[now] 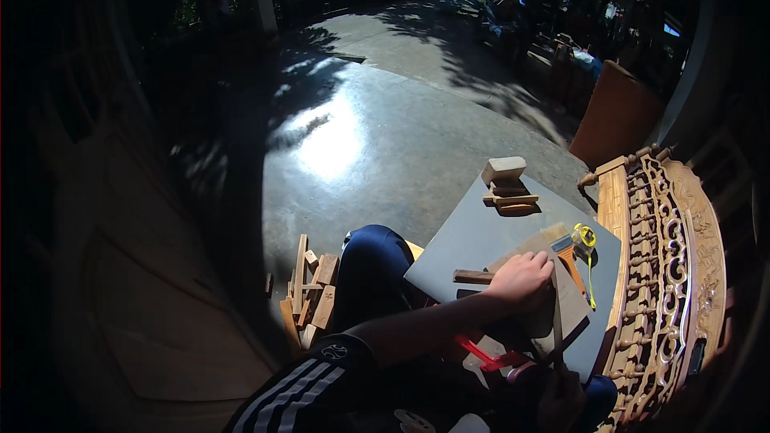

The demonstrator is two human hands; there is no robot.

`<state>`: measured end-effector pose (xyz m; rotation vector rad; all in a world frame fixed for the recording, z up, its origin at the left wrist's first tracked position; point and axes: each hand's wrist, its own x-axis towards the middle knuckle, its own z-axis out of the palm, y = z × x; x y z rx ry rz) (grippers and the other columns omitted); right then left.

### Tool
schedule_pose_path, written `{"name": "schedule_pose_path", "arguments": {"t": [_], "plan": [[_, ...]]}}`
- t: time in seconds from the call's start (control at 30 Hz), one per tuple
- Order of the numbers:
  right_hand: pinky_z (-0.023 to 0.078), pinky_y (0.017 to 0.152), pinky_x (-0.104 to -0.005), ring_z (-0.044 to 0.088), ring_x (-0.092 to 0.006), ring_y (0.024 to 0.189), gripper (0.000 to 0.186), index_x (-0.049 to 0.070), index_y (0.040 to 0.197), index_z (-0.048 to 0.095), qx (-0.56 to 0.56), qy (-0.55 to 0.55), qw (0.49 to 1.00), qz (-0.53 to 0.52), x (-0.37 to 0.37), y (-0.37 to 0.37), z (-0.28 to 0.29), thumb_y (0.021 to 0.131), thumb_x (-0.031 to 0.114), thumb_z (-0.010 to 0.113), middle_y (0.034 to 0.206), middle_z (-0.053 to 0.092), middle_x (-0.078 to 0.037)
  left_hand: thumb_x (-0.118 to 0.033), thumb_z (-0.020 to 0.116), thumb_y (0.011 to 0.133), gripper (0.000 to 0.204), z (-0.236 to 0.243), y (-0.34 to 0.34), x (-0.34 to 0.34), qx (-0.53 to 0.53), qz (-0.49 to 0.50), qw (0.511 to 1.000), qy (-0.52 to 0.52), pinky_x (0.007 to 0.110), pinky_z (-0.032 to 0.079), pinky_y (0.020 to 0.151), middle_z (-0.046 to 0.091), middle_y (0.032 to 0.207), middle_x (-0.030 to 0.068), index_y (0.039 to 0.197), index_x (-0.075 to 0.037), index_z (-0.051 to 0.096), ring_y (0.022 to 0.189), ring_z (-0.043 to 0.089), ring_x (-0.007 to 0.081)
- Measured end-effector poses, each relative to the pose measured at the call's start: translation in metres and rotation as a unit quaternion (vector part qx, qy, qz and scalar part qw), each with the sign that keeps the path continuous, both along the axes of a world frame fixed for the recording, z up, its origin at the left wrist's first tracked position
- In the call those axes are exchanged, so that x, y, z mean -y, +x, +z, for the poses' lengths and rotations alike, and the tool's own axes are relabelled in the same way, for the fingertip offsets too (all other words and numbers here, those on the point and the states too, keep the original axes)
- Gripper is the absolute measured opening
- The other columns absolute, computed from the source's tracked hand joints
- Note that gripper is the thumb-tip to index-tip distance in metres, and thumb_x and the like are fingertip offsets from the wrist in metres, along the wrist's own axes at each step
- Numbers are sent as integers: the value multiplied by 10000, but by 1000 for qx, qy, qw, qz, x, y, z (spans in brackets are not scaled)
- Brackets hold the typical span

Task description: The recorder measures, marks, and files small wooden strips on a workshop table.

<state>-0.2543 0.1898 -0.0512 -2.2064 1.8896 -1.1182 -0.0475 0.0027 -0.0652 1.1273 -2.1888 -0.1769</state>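
My left hand (520, 279) is closed over the low grey table, its knuckles up; what its fingers grip is hidden. A short dark wooden piece (472, 277) sticks out beside its thumb side. From near its fingers a thin flat strip (557, 325) runs down to my right hand (561, 401), which lies in deep shadow, seemingly closed on the strip's near end. Beneath the left hand is a flat brownish sheet (571, 305). Just right of that hand lie a paintbrush with an orange handle (570, 263) and a yellow tape measure (585, 236). A red-handled tool (488, 354) sits near my lap.
Wooden blocks (510, 188) stand on the far part of the grey tabletop (449, 236). A carved wooden panel with spindles (666, 273) borders the right side. Wood offcuts (323, 293) lie piled on the floor left of my knee. A brown board (616, 116) leans farther back.
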Motion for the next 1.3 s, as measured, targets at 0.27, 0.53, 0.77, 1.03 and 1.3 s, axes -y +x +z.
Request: {"name": "schedule_pose_path", "arguments": {"t": [0.27, 0.53, 0.77, 1.03, 1.3], "plan": [[532, 485, -343, 678, -225, 610, 200, 91, 1125, 616, -69, 21, 994, 77, 56, 21, 3, 932, 109, 667, 760, 658, -52, -210, 727, 799, 219, 0, 18, -5, -12, 5, 1000, 5, 435, 509, 770, 569, 916, 116, 912, -57, 619, 881, 620, 328], [557, 522, -333, 700, -215, 667, 269, 62, 1182, 584, -59, 18, 996, 65, 42, 16, -1, 931, 104, 668, 822, 669, -63, -227, 728, 810, 211, -1, 0, -10, -20, 46, 999, -12, 424, 508, 768, 576, 911, 103, 913, -73, 629, 879, 619, 304], [567, 544, -332, 703, -210, 700, 270, 62, 1146, 630, -40, 39, 998, 24, -8, 0, 1, 900, 139, 711, 838, 668, -66, -224, 717, 817, 211, 2, 1, -12, -13, 40, 999, -23, 419, 503, 768, 573, 910, 106, 912, -65, 616, 878, 611, 300], [548, 507, -320, 699, -202, 675, 204, 78, 1156, 565, -58, 50, 996, 36, 55, 19, -3, 980, 167, 618, 800, 657, -56, -205, 728, 814, 191, 4, 1, -9, -19, 21, 999, 20, 419, 526, 772, 593, 905, 109, 910, -59, 651, 886, 632, 304], [570, 555, -315, 711, -199, 727, 214, 57, 1125, 580, -58, 50, 996, 34, -9, 1, 12, 927, 114, 639, 871, 659, -60, -226, 740, 814, 200, 7, 4, -14, -18, 38, 999, 12, 415, 528, 776, 600, 925, 108, 911, -71, 661, 900, 636, 303]]}}
